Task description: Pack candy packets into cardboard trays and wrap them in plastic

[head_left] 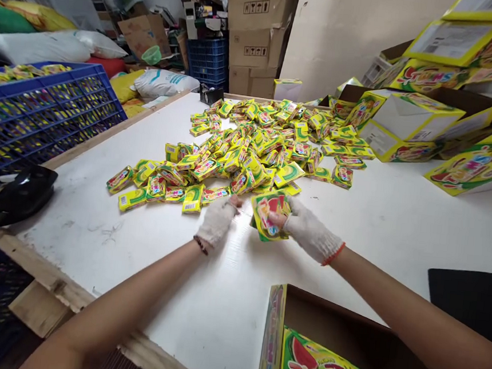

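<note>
My right hand (311, 227), in a white fingerless glove with an orange cuff, is closed on a flat yellow-green pack (267, 215) with watermelon print, held just above the white table (227, 298). More than one pack may be in that grip; I cannot tell. My left hand (217, 221), gloved likewise, is at the near edge of a heap of similar small packs (249, 150). Its fingertips are blurred and partly hidden, beside a pack (216, 194) lying there. Below my right forearm stands an open display box (274, 336) with a TWINS printed panel (320, 366) showing inside.
Printed display boxes (424, 117) are stacked at the right back. A blue crate (49, 115) of packs stands left, near a black object (25, 191) at the table edge. Cartons (255, 53) rise behind the table. A black flat sheet (472, 305) lies at right.
</note>
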The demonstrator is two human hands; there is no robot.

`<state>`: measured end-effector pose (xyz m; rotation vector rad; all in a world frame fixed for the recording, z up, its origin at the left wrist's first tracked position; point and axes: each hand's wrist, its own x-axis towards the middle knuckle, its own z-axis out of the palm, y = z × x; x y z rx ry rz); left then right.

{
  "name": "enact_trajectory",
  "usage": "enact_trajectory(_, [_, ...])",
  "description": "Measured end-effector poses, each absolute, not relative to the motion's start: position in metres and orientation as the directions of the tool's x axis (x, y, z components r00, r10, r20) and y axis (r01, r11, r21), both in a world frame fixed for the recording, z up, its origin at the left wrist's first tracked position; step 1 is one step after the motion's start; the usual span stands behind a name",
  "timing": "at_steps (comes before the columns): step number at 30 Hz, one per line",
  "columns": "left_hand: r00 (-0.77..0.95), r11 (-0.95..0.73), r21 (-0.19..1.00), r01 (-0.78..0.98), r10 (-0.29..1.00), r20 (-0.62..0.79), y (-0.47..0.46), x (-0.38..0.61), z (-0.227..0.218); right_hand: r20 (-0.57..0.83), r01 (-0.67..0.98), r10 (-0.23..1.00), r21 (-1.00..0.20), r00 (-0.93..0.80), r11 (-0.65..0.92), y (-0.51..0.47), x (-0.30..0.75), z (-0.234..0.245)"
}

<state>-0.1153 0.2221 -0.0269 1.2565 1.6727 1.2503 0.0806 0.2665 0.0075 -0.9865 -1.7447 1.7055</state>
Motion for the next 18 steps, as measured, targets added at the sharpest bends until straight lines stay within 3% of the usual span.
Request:
enact_trajectory(2, [-0.323,0.055,0.83,0.556,0.934,0.155,0.251,-0.128,-0.017,-0.042,0.411,0.734,-0.85,-0.678,0.331,0.267,0.088,0.013])
enact_trajectory(4, [-0.256,0.103,0.637,0.764,0.955,0.152,0.279,-0.138,-0.007,-0.009,0.496,0.621,-0.612,-0.784,0.616,0.264,0.091,0.015])
enact_trajectory(6, [-0.211,0.141,0.489,0.861,0.973,0.09,0.297,-0.14,-0.001,-0.024,0.486,0.52,-0.399,-0.854,0.778,0.26,0.093,0.011])
enact_trajectory(9, [-0.134,0.071,0.447,0.892,0.985,0.111,0.295,-0.13,-0.006,0.035,0.427,0.439,-0.169,-0.898,0.888,0.259,0.098,-0.004])
enact_trajectory(12, [0.171,-0.25,0.489,0.836,0.965,0.201,0.271,-0.114,-0.019,0.214,0.44,0.462,-0.143,-0.861,0.887,0.266,0.107,-0.018])
enact_trajectory(14, [0.354,-0.414,0.523,0.745,0.91,0.215,0.255,-0.11,-0.025,0.213,0.437,0.473,-0.195,-0.855,0.878,0.27,0.11,-0.021])
enact_trajectory(16, [0.351,-0.396,0.481,0.782,0.918,0.184,0.245,-0.116,-0.024,0.12,0.432,0.476,-0.273,-0.871,0.859,0.272,0.11,-0.018])
enact_trajectory(18, [0.196,-0.219,0.295,0.93,0.975,0.106,0.243,-0.132,-0.017,0.031,0.449,0.484,-0.325,-0.875,0.832,0.272,0.107,-0.012])
